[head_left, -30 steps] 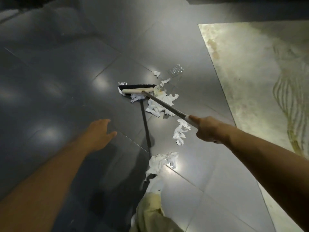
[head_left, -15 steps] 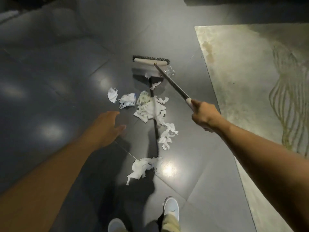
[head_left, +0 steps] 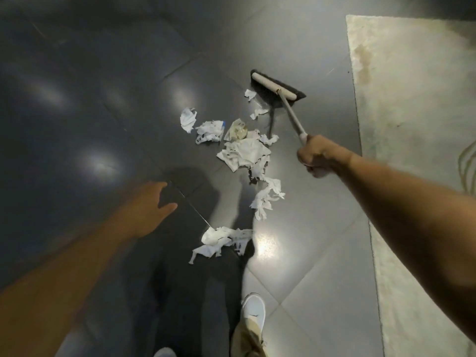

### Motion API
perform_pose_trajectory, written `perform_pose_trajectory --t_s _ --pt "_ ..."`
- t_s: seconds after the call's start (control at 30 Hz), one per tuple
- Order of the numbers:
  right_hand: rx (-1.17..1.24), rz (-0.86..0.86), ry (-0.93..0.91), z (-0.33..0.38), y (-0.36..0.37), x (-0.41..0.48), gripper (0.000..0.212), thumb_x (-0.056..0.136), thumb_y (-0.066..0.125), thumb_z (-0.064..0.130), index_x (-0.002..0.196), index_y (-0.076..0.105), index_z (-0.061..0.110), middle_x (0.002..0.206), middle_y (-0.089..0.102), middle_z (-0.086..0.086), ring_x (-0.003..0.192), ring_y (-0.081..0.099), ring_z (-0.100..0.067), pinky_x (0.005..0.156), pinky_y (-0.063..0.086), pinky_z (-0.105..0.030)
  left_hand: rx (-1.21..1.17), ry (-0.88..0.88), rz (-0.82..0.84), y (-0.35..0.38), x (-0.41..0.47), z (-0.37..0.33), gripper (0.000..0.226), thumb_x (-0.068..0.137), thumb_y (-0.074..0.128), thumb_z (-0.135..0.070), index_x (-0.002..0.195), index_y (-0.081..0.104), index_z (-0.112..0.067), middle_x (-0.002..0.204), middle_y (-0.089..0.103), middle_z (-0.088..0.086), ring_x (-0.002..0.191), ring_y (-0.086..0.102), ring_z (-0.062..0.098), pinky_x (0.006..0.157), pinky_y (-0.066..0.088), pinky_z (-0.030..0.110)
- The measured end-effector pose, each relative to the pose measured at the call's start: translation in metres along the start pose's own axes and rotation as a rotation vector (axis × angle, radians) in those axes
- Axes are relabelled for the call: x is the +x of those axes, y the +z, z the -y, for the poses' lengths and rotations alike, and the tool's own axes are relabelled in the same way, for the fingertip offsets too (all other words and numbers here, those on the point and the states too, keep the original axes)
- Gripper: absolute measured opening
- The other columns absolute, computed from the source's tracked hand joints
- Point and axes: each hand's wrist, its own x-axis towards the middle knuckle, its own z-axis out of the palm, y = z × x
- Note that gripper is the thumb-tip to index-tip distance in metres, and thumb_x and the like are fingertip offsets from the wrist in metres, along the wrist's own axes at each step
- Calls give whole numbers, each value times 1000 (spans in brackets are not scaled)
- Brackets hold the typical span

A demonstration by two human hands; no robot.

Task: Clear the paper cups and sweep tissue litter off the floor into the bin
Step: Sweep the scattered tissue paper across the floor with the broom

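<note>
Torn white tissue litter lies scattered on the dark tiled floor, with one clump nearer my feet and small scraps by the broom. A broom with a pale head and dark bristles sits on the floor beyond the litter, upper right of the main pile. My right hand grips the end of its light handle. My left hand hovers over the floor left of the litter, fingers straight, holding nothing. No paper cups or bin are in view.
A pale rug covers the floor along the right side, its edge close to the broom head. My white shoe stands below the litter. Dark glossy tiles stretch to the left and far side.
The broom head first moved away from me past the litter, then shifted right toward the rug and turned at an angle. The view dropped toward my feet. My left hand stayed out, holding nothing.
</note>
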Motion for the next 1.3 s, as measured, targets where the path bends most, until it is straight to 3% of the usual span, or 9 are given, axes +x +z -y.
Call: perform_pose_trajectory --t_s 0.1,0.23,0.57,0.7,0.77,0.87,1.03,1.2,1.3 --pt "-61 26 -31 -3 20 -36 46 87 46 5 133 42 12 82 57 -13 62 55 -27 44 42 -16 4 -15 -4 1 -10 5 63 91 59 -32 142 35 -5 146 39 16 134 35 30 112 28 39" --pt "-50 106 19 -17 53 -86 59 85 47 -1 139 35 21 71 48 -10 49 49 -21 26 30 -11 6 -8 -7 3 -34 12 64 91 59 -35 143 35 -8 147 37 14 136 34 30 113 27 40" --pt "-133 140 57 -74 156 -255 76 88 48 6 150 14 34 95 48 -11 57 53 -20 38 41 -20 67 104 -20 36 -131 41 64 92 57 -33 144 32 -5 148 36 17 138 30 31 112 23 36" --pt "-53 122 1 -93 180 -312 67 87 46 7 146 27 34 96 52 -8 69 55 -22 58 47 -27 81 138 -15 53 -164 57 63 92 56 -35 144 32 -6 148 35 15 138 30 30 113 25 38" --pt "35 64 -9 -104 174 -327 65 87 47 7 144 35 36 92 57 -7 59 54 -18 47 46 -23 83 127 -8 57 -173 62 63 93 54 -35 144 31 -7 150 33 13 139 28 28 114 24 37" --pt "20 -11 -20 -112 157 -331 67 87 48 6 145 35 36 96 58 -6 51 52 -15 35 38 -18 69 122 -15 59 -179 62 63 93 53 -36 145 30 -9 151 32 11 140 26 27 115 23 37" --pt "-25 -48 -130 -84 134 -304 65 86 49 4 145 37 29 113 59 -14 57 48 -15 47 45 -23 38 117 -50 60 -183 60 63 93 55 -34 145 31 -7 150 33 13 139 26 29 114 23 36" --pt "-37 -60 -209 -39 104 -242 53 83 42 2 131 53 21 89 59 -16 48 49 -24 35 43 -22 -40 13 -69 65 -176 57 64 92 58 -30 144 31 -5 148 35 17 138 30 30 111 23 34" --pt "-125 -32 -272 -10 86 -196 46 84 40 2 126 54 14 80 55 -13 53 49 -27 32 39 -19 -100 -62 -102 69 -167 52 62 92 57 -30 144 32 -7 148 35 16 135 35 30 109 25 34"
